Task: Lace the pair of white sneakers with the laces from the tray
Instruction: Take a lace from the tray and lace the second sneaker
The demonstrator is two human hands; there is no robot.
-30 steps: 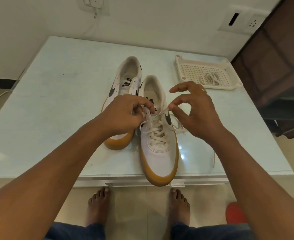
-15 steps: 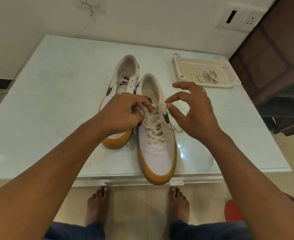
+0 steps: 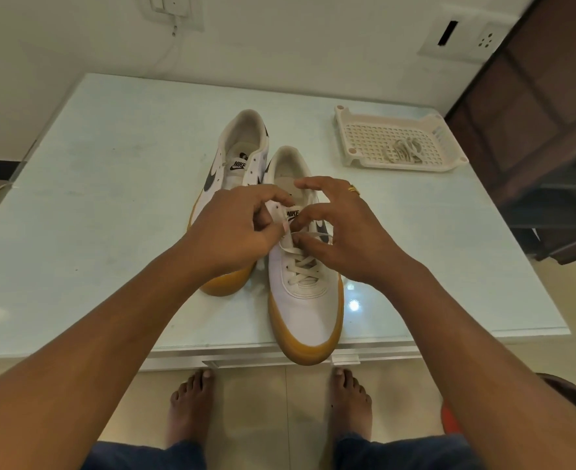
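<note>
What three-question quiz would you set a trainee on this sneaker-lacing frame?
1. True or false: the unlaced sneaker lies nearer the table's front edge than the part-laced sneaker.
2. What lies in the tray? A) a bundled lace B) a sneaker C) nothing
3. The left hand and right hand both pinch the threaded lace; which wears the ring?
Key: 1 false; 2 A; 3 right.

Soft, even indoor light; small glare spots on the glossy table (image 3: 353, 304); wide-angle bending at edges.
</note>
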